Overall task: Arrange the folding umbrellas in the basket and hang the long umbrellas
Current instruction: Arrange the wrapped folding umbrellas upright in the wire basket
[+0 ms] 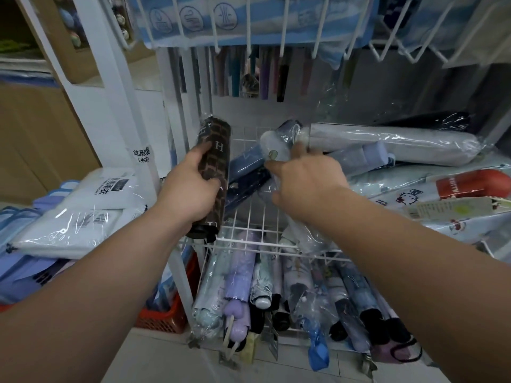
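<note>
The left hand (188, 189) curls its fingers round a brown folding umbrella (218, 142), a cylinder with H pattern, at the left edge of the white wire basket (249, 217). The right hand (307, 183) grips a pale umbrella (273, 149) in glossy clear plastic; bare grid lies open between them

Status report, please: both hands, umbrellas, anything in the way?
Left hand grips brown folding umbrella. Right hand grips pale wrapped umbrella. Loose umbrellas lie crosswise in wire basket, right side.
</note>
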### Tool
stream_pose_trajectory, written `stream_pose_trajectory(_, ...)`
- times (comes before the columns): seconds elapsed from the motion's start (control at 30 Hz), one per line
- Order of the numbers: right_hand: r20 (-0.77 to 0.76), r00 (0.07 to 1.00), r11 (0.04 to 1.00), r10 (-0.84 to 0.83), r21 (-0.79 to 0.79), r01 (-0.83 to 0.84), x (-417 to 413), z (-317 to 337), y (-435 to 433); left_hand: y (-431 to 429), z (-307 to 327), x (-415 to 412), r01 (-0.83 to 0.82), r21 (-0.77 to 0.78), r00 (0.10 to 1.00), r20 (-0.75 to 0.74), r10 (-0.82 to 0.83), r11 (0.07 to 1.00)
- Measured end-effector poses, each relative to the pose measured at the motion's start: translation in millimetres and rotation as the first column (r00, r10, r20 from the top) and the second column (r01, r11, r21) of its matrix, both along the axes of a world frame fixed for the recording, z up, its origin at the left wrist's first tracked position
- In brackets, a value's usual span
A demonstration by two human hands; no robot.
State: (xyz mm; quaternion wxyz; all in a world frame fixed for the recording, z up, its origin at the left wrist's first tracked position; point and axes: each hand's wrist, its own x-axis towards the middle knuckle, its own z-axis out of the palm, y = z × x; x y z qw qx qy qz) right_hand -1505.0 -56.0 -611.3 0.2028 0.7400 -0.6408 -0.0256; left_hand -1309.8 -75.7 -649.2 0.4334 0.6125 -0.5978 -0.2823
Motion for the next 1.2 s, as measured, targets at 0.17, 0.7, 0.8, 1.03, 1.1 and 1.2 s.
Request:
stream_pose_trajectory(0.17,-0.174,0.979,0.99,0.107,-0.069,-0.121,22,0,-6,-1,-2,3,-0.002,-0.025,1.0,-0.019,0.001,1.0)
stream_pose_trajectory(0.7,0.625,0.78,0.999,-0.029,0.04,0.005,-22,-11,7,-32,17,-17,0.097,-0.029,0.928,0.363,-0.08,0.995)
stream_pose_trajectory(0.8,0.676,0.737,1.0,-0.003,-0.013,0.016,-22,-19,7,-42,22,-24,0.11,0.009,0.89,0.444,-0.103,0.994)
stream_pose_trajectory(1.03,0.727,0.686,0.998,-0.004,-0.038,0.046,-20,-27,7,-48,19,-30,0.124,0.155,0.882,0.435,-0.18,0.98)
stream_pose_trajectory(1.1,0.732,0.681,0.998,0.001,-0.047,0.049,-20,-28,8,-47,13,-29,0.113,0.1,0.872,0.466,-0.147,0.989)
stream_pose_trajectory(1.2,0.731,0.683,0.998,0.003,-0.05,0.048,-18,-28,7,-48,4,-27,0.068,0.008,0.834,0.549,-0.061,0.998)
